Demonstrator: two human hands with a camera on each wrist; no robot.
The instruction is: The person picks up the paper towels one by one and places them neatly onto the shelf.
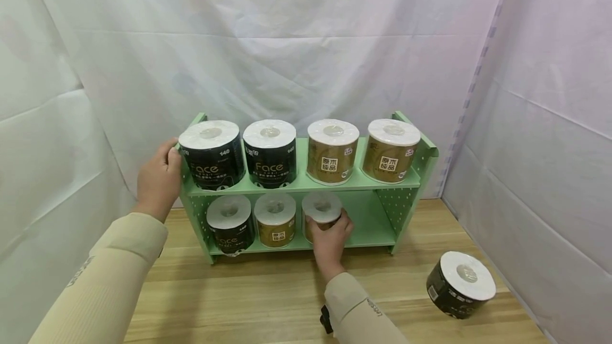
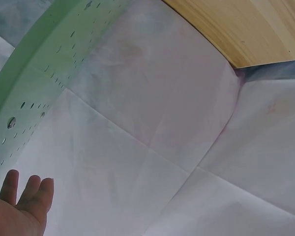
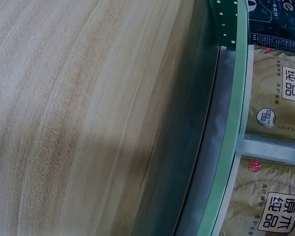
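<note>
My right hand (image 1: 330, 235) grips a brown-and-white toilet paper roll (image 1: 322, 207), thumb and fingers on either side of it, on the lower tier of a green shelf (image 1: 368, 222). That roll stands upright, third from the left. Beside it stand another brown roll (image 1: 275, 220) and a black one (image 1: 230, 224). At the shelf's upper left end is my left hand (image 1: 160, 177), next to a black roll (image 1: 212, 155). In the left wrist view, several fingers (image 2: 34, 194) of this hand stretch out relaxed beside the perforated side panel (image 2: 44, 73).
On the upper tier stand another black roll (image 1: 270, 153) and two brown rolls, one left (image 1: 332, 153) and one right (image 1: 391, 152). A black roll (image 1: 460, 285) sits tilted on the wooden table (image 1: 248, 296) at the right. Pale cloth (image 1: 296, 68) hangs behind and at both sides.
</note>
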